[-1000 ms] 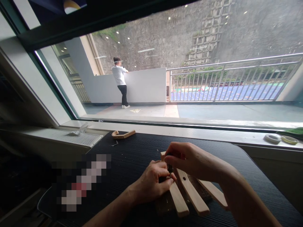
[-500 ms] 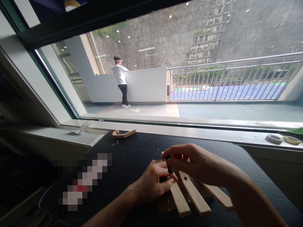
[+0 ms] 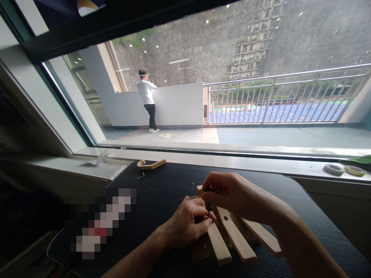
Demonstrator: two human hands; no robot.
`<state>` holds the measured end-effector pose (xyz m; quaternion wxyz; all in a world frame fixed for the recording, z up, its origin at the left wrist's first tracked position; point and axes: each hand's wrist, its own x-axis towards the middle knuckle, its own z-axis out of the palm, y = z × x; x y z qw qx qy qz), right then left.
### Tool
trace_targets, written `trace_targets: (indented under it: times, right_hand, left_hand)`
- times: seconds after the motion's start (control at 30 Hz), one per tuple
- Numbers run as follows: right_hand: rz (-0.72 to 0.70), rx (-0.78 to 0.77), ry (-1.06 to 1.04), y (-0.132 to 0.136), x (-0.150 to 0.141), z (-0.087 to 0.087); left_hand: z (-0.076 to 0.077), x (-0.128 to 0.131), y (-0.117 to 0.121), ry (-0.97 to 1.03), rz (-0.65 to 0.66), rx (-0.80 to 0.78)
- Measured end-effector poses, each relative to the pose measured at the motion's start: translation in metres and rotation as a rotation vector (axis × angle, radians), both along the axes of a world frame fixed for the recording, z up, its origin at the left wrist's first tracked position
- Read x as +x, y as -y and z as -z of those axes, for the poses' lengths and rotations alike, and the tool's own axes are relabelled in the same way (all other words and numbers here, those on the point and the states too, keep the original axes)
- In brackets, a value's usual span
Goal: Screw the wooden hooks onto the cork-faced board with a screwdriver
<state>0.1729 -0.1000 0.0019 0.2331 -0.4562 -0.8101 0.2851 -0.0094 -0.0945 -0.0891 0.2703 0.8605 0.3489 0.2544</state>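
The right hand's (image 3: 232, 193) fingers, clenched on a driver (image 3: 208, 207), now hide more of its handle, suggesting a turn. Below them, the left hand's (image 3: 185, 222) fingers bend around its tip at a strip (image 3: 219, 247); their exact pinch is hidden. Beyond, leftward, lies a clear wrapper (image 3: 101, 158), contents unclear.

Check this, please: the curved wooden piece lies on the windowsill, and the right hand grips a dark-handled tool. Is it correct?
The place is wrong: in the head view, the curved wooden piece lies on the table. The right hand does grip a dark-handled tool.
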Motion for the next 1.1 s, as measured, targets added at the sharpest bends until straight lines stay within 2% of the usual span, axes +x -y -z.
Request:
trace_targets:
  times: [0.17, 0.33, 0.6, 0.87, 1.1]
  right_hand:
    - [-0.047, -0.038, 0.014, 0.006, 0.002, -0.008]
    - [-0.065, -0.097, -0.018, 0.005, 0.001, -0.006]
    - [-0.036, -0.047, -0.039, -0.004, -0.004, 0.003]
    - [-0.057, -0.042, -0.061, 0.005, -0.001, -0.008]
    - [-0.065, -0.06, -0.082, 0.004, -0.003, -0.006]
  left_hand:
    - [-0.002, 0.0, 0.001, 0.03, 0.01, -0.005]
    - [-0.002, -0.001, 0.001, 0.028, 0.011, 0.0]
    - [0.001, 0.0, 0.001, 0.018, -0.004, 0.0]
    - [-0.003, 0.0, 0.002, 0.054, 0.027, -0.01]
    - [-0.002, -0.001, 0.001, 0.06, 0.018, 0.005]
